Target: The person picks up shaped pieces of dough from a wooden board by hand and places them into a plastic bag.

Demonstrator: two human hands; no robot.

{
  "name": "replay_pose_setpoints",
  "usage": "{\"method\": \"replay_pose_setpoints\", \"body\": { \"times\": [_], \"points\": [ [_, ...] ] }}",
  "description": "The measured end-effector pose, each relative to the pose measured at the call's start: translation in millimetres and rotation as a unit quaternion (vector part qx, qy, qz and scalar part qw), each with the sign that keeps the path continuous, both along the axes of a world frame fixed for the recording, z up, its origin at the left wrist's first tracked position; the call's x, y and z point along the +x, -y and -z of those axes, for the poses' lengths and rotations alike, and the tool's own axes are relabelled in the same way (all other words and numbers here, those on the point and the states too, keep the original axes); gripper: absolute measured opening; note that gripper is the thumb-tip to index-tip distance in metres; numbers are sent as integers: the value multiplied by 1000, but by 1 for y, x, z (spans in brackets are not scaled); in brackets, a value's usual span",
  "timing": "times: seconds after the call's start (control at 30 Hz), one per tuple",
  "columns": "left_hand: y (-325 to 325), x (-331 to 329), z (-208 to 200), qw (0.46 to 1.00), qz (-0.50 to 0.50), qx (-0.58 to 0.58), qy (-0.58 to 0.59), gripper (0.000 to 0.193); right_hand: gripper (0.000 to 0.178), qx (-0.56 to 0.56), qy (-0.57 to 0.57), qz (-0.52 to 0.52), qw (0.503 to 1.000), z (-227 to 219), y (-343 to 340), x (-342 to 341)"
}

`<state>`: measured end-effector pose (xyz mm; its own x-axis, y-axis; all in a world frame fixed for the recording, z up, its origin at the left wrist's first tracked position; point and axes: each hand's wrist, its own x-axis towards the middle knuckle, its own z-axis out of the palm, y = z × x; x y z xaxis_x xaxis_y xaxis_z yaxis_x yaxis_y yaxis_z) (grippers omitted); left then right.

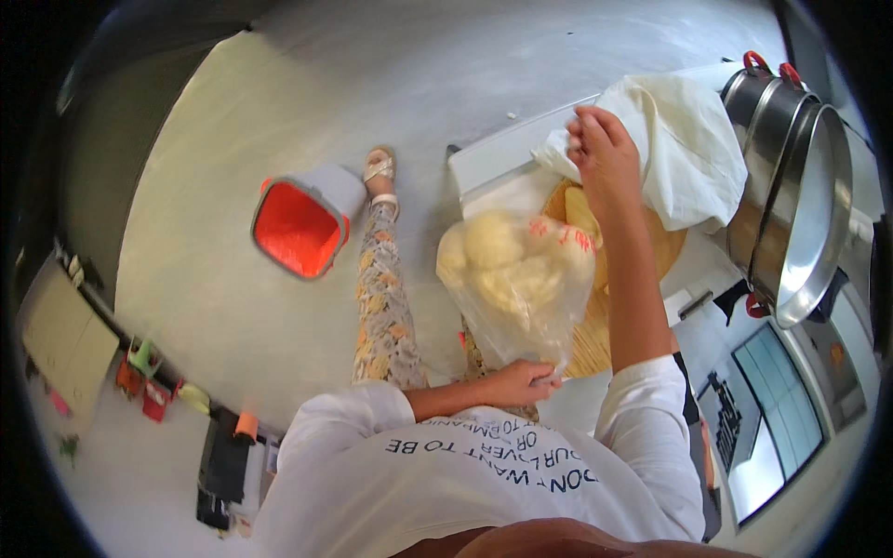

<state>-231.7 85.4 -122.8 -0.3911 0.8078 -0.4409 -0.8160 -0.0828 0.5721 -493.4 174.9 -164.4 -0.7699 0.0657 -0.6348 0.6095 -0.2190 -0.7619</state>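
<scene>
My left hand (pixel 526 379) is closed round the gathered end of a clear plastic bag (pixel 549 335), close to my body. Inside the bag are several pale yellow, rounded lumps that look like buns or dough; red print marks its side. My right hand (pixel 603 149) is raised farther away, its fingers curled together over the near-left part of a white cloth (pixel 674 139). Whether those fingers pinch anything is hidden. Under the bag and my right forearm lies a round wooden board (pixel 665 244), with elongated pale yellow pieces (pixel 579 209) partly covered by the cloth.
A stacked metal steamer pot (pixel 791 186) with red handles stands at the right. A grey bucket (pixel 327 186) with a red inside sits on the floor to the left. The white table edge (pixel 507 158) runs beyond the bag. A dark-framed glass panel (pixel 767 409) lies lower right.
</scene>
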Motion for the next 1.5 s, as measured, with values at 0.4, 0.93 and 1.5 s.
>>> {"method": "replay_pose_setpoints", "body": {
  "times": [0.4, 0.93, 1.5],
  "points": [
    [66, -63, 61, 988, 7, 121, -91, 16, 14, 235, 193, 29, 952, 251, 13, -20],
    [91, -70, 164, 994, -3, 106, 40, 19, 16, 609, 302, -103, 726, 526, -28, 14],
    [82, -68, 13, 995, 69, 5, 66, 19, 12, -454, 22, 188, 871, 51, 130, -73]
  ]
}}
